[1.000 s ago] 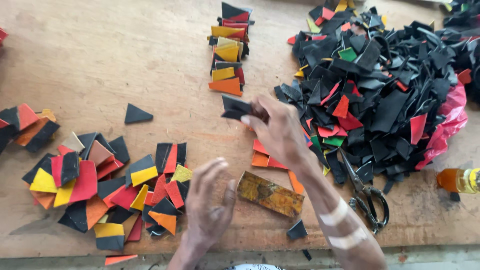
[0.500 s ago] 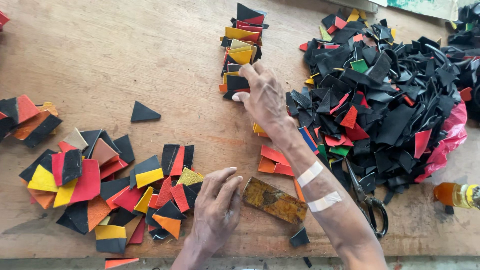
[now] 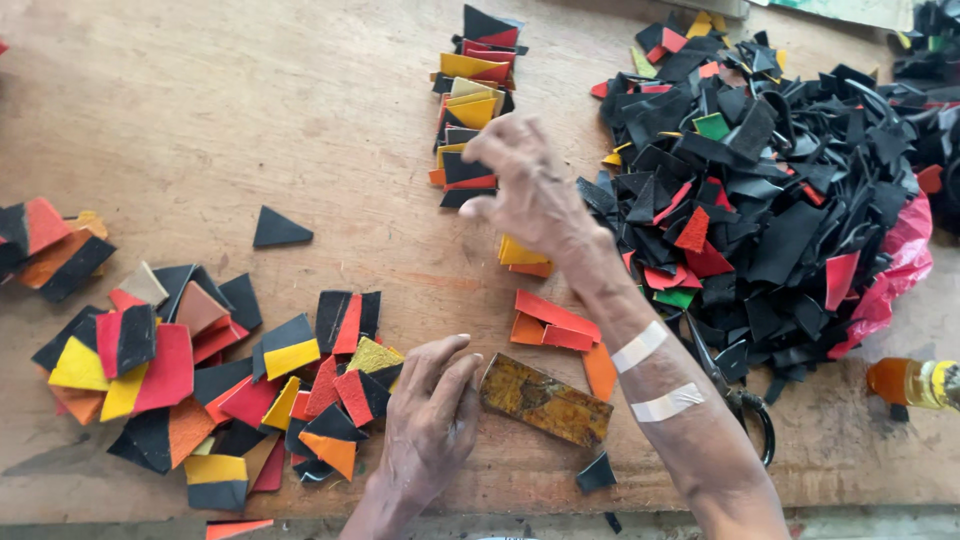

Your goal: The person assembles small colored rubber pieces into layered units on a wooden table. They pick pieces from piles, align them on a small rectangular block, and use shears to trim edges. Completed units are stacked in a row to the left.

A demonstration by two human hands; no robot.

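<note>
My right hand (image 3: pixel 530 190) is out over the wooden table (image 3: pixel 250 110), fingers loosely spread and curled, hovering right at the near end of the row of stacked two-colour patches (image 3: pixel 470 110) — black, yellow, orange and red pieces laid one over another. It is a little blurred, and I cannot tell whether my fingertips have hold of a piece or just touch the stack. Two strips of white tape (image 3: pixel 655 375) cross that forearm. My left hand (image 3: pixel 430 420) lies flat and relaxed on the table, fingers together, holding nothing, its fingertips at the edge of the spread of finished patches (image 3: pixel 200 380) on my left. Just beside it on the right sits a worn yellow-brown rectangular block (image 3: pixel 545 400), and a few orange and red pieces (image 3: pixel 550 320) lie between my two arms. To my right is the big heap of mostly black leather scraps (image 3: pixel 770 190), with scissors (image 3: pixel 740 400) partly under my forearm — and one black triangle (image 3: pixel 278 230) lies alone, well apart.
</note>
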